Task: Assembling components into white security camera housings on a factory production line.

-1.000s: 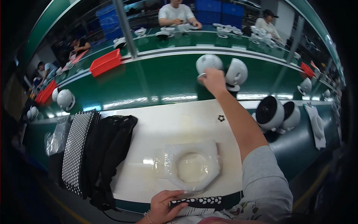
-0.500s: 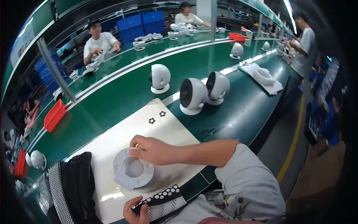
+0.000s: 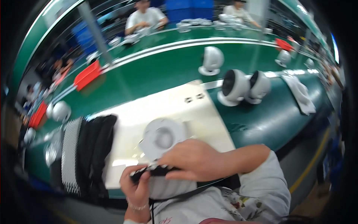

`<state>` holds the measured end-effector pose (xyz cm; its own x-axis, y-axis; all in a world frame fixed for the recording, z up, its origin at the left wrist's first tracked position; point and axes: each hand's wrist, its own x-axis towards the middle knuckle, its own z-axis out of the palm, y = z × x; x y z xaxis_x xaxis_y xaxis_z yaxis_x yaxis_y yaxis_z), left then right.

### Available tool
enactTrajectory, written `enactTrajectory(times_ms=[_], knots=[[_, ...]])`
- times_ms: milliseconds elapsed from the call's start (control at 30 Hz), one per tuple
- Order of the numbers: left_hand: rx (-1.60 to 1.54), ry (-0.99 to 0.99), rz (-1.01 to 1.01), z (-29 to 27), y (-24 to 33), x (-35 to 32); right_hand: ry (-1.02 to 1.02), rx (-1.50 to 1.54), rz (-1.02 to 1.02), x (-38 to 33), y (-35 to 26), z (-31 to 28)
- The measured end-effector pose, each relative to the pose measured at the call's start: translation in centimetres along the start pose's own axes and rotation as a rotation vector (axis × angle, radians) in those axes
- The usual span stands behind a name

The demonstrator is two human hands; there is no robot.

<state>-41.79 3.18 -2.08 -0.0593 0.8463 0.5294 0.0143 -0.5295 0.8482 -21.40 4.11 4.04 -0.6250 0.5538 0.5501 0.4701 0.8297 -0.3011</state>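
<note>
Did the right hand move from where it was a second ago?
Yes. The right hand was reaching far out to the white round fans on the green belt. Now it is back near the body, at the near edge of the white mat, over the black patterned piece.

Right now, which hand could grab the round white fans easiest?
Probably the right hand. The fans stand on the green belt on its side. The left hand sits lower, gripping a dark strip.

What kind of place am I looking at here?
Most likely a factory assembly line. Long green benches run in rows, with identical round white fan-like units standing along them and red trays between. Other people sit working opposite, while the left hand and right hand handle a white part.
</note>
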Motion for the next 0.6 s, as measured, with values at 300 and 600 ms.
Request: enactTrajectory(times_ms=[300, 600], knots=[[-0.194, -0.09, -0.198, -1.6, 0.7, 0.5, 0.028, 0.125, -0.016, 1.8, -0.5, 0.6], [-0.212, -0.246, 0.072, -2.4, 0.1, 0.3, -0.117, 0.36, 0.143, 1.9, 0.1, -0.2]])
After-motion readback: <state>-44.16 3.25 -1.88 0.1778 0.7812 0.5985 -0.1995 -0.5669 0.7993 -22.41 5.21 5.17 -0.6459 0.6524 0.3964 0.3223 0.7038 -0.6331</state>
